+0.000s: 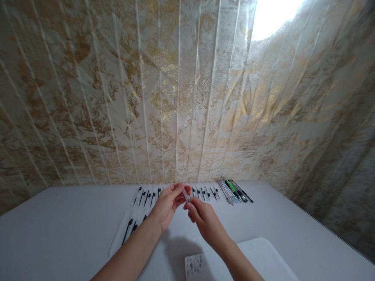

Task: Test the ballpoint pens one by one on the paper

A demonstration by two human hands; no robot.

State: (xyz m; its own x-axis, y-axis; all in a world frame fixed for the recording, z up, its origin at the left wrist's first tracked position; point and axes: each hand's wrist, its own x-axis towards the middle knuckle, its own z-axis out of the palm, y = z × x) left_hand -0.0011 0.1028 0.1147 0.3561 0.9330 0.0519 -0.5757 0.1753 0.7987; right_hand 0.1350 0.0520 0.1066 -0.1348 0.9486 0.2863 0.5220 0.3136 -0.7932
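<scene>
Above the middle of the table, my left hand (170,203) and my right hand (203,218) meet on a slim, translucent pen barrel (186,194). It tilts between the two hands. The left thumb and fingers pinch its upper end, while the right fingertips close round the lower end, hiding that tip. Behind my hands, a row of clear pens with black clips (146,196) runs along the back of the table. Several more clear, black-clipped pieces (129,230) lie at left, partly covered by my left forearm.
A bunch of pens (235,191), mostly dark with a bright green one, lies at back right. A white tray (266,249) sits at front right. Near the front edge is a small white card with dark marks (193,265). A gold-patterned curtain (164,97) hangs behind the white table (73,230).
</scene>
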